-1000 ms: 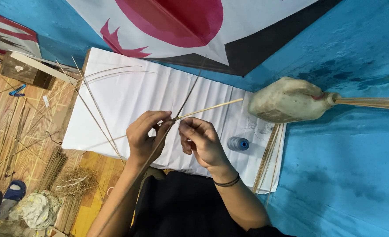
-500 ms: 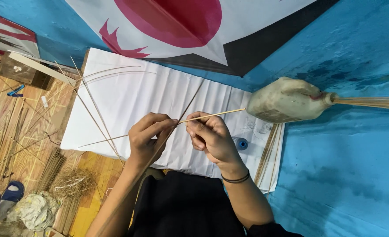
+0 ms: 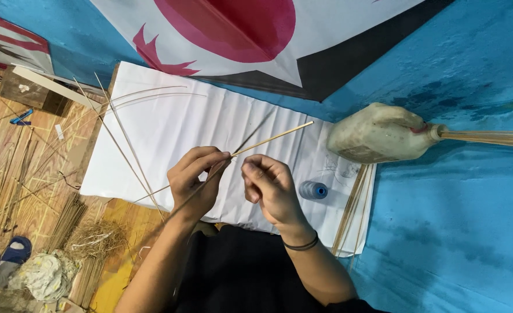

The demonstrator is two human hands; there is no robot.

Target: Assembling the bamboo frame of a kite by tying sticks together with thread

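2 hands pinch 2 crossed sticks; 1 thread spool nr.

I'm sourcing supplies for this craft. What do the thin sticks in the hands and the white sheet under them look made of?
Thin sticks: pale, straight, matte slivers, probably split bamboo. White sheet: thin, matte, with parallel fold creases, likely paper, though light fabric is possible.
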